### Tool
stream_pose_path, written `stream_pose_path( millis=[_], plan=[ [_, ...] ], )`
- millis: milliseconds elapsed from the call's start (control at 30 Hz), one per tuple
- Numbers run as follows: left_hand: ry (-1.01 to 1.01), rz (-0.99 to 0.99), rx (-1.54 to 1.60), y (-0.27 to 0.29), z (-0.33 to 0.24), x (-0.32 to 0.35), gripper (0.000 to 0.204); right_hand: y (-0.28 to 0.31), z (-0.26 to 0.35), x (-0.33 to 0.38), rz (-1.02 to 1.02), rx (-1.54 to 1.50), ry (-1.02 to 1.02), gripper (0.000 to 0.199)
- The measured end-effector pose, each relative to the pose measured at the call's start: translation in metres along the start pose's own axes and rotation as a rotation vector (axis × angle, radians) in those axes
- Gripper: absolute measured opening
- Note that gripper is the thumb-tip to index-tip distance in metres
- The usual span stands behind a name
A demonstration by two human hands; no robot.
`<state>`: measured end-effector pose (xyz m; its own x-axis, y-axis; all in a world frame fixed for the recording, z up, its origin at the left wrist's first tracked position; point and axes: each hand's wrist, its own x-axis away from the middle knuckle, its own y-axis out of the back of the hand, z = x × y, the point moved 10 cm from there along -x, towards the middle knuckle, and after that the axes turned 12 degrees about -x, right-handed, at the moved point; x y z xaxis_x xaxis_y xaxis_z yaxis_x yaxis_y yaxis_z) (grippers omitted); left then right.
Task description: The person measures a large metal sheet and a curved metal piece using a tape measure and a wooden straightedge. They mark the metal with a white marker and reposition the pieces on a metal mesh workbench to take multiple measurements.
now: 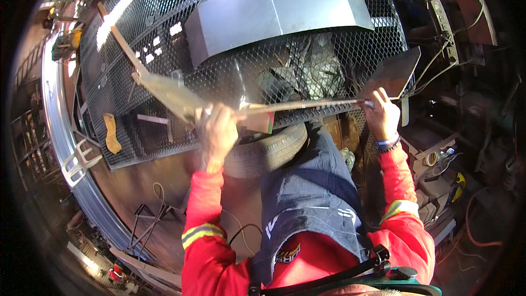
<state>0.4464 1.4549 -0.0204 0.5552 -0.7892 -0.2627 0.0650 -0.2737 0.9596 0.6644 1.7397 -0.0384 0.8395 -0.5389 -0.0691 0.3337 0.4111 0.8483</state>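
Before me I hold a long bent sheet-metal piece [307, 104], seen nearly edge-on, with a dark angled flap at its right end. My left hand [216, 131], slightly blurred, is closed on its left part, where a tan blurred section slants up to the far left. My right hand [382, 114], with bands on the wrist, grips the edge near the right flap. Beyond it, a shiny bent metal panel [279, 13] lies on an expanded-metal mesh table [153, 27]. The fingers' undersides are hidden.
A tyre [268, 151] sits under the table's near edge. A yellow glove [112, 133] and small metal strips [153, 119] lie at the left of the mesh. A power strip [442, 22] with cables hangs at the right, above boxes [433, 189]. Long metal profiles [57, 115] run along the left.
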Motion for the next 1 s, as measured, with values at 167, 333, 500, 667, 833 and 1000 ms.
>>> stream_pose_path(
  millis=[167,333,500,667,833,1000],
  plan=[
    [-0.003,-0.030,-0.011,-0.031,0.037,-0.007,0.018,-0.042,0.005,-0.014,-0.118,0.029,0.069,0.019],
    [0.112,0.076,0.007,-0.103,0.066,0.046,0.020,-0.105,-0.008,-0.009,-0.017,0.067,0.096,0.021],
    [0.139,0.153,0.017,-0.124,0.059,0.081,0.021,-0.109,-0.003,0.020,-0.037,-0.011,0.019,0.027],
    [0.170,0.103,-0.159,-0.118,0.053,0.082,0.030,-0.058,-0.015,0.071,-0.335,-0.137,-0.047,0.030],
    [0.352,0.145,-0.145,-0.095,0.048,0.100,0.075,-0.129,-0.145,0.161,-0.076,-0.260,-0.626,0.032],
    [0.505,0.120,-0.115,-0.048,0.066,0.180,0.074,-0.263,-0.263,0.219,0.171,-0.386,-1.063,0.028]
  ],
)
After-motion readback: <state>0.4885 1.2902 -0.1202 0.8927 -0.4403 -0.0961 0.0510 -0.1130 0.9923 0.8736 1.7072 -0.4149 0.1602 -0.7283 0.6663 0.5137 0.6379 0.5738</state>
